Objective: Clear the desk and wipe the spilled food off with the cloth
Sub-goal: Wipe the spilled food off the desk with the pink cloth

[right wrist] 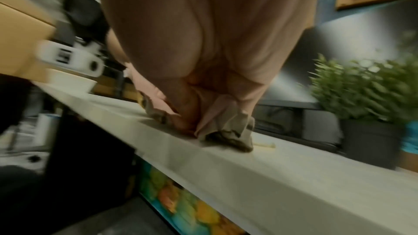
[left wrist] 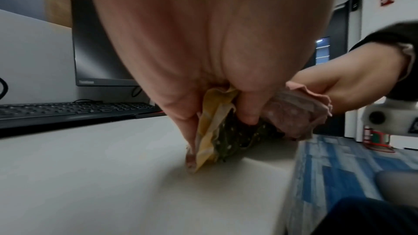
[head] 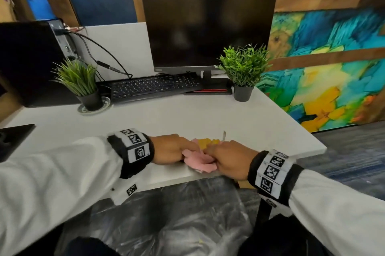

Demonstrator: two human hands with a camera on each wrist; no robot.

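Note:
Both hands meet at the front edge of the white desk point(head: 208, 118). My right hand point(head: 227, 156) grips a crumpled pink cloth point(head: 198, 162) and presses it on the desk top. My left hand point(head: 173, 148) pinches a yellow wad point(head: 208, 143) lying against the cloth. The left wrist view shows that yellow wad point(left wrist: 210, 131) with a dark speckled underside between my left fingers point(left wrist: 190, 128), and the pink cloth point(left wrist: 294, 113) beside it. In the blurred right wrist view the pink cloth point(right wrist: 226, 126) bunches under my right hand point(right wrist: 192, 113). A pale food scrap point(right wrist: 264, 145) lies just beyond it.
At the back stand a dark monitor point(head: 208, 26), a black keyboard point(head: 154, 87) and two potted plants point(head: 83, 87) point(head: 243, 72). A black computer case point(head: 27, 61) stands at the left. A clear plastic bag point(head: 166, 214) hangs open below the desk's front edge.

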